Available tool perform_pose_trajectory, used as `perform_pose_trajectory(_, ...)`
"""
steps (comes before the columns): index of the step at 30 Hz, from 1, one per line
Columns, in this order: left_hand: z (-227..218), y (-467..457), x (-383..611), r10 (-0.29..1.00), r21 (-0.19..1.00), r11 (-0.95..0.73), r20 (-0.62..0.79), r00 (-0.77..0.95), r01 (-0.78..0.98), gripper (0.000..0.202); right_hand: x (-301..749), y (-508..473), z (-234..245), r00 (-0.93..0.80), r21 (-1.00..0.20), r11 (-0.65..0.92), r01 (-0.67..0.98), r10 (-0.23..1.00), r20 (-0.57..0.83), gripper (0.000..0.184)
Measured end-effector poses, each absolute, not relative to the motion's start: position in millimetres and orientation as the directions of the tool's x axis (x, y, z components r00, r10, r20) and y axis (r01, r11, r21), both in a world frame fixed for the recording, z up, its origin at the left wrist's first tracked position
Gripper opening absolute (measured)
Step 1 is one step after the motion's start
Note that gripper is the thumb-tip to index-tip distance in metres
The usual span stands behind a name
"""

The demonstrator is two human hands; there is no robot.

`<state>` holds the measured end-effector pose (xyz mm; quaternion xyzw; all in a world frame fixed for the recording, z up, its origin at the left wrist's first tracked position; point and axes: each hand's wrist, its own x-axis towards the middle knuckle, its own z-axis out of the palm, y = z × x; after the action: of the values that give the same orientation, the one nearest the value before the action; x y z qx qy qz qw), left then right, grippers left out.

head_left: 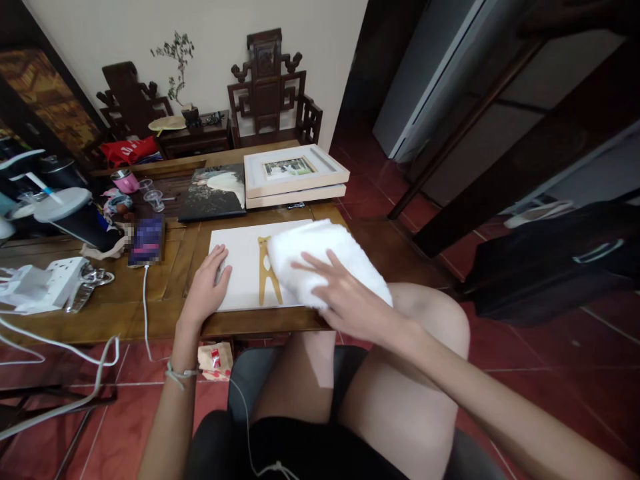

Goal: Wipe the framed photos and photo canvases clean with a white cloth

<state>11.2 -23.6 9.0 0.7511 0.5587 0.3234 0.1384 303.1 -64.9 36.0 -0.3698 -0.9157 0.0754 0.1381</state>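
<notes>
A white board (240, 267) lies face-down or blank on the low wooden table (150, 313), with a tan stand piece (266, 280) on its surface. My left hand (206, 290) rests flat on the board's left edge, fingers spread. My right hand (345, 297) lies with fingers stretched out on a folded white cloth (325, 257) that covers the board's right part.
Stacked white picture frames (295, 175) and a dark photo print (215, 192) sit further back on the table. A phone (147, 240), a power strip (55, 280), cables, cups and a pink tumbler (124, 180) crowd the left. Carved wooden chairs (270, 87) stand by the wall.
</notes>
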Motion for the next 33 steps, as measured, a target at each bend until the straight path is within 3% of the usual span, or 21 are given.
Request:
perform_pose_trajectory(4,8,-23,11,0.923,0.56,-0.35,0.345,0.173,0.751,0.044,320,-113,57,-0.716,-0.306,0.732,0.608,0.673,0.186,0.03)
perform_pose_trajectory(9,7,-22,9,0.922,0.564,-0.354,0.344,0.177,0.747,0.043,321,-65,66,-0.601,-0.319,0.589,0.743,0.796,0.068,0.025)
perform_pose_trajectory(15,9,-23,9,0.929,0.57,-0.342,0.324,0.178,0.747,0.044,283,35,47,-0.572,-0.211,0.593,0.777,0.805,0.155,0.029)
perform_pose_trajectory(21,10,-23,10,0.929,0.571,-0.343,0.326,0.177,0.746,0.043,272,6,38,-0.597,-0.128,0.619,0.775,0.783,0.174,0.03)
perform_pose_trajectory(29,7,-23,11,0.923,0.567,-0.351,0.342,0.175,0.745,0.044,317,-118,57,-0.767,-0.267,0.769,0.581,0.627,0.134,0.024)
perform_pose_trajectory(33,7,-23,11,0.924,0.561,-0.349,0.339,0.176,0.751,0.044,332,-102,79,-0.701,-0.333,0.672,0.661,0.712,0.045,0.028)
